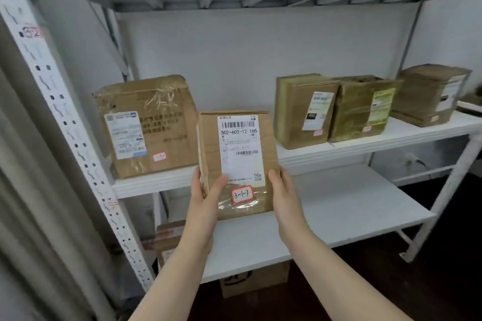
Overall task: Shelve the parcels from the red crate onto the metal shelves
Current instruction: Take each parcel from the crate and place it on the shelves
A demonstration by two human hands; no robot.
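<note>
Head view: holding labelled parcel (234, 164) upright before middle shelf (365, 144), left hand (206, 198) and right hand (283, 195) gripping its side edges. Placing step; next likely sliding into gap between large box (146, 125) and taped box (302, 112).

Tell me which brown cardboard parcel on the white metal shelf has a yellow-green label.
The brown cardboard parcel second from the right on the middle white metal shelf; its label is yellow-green, the others' are white.
</note>
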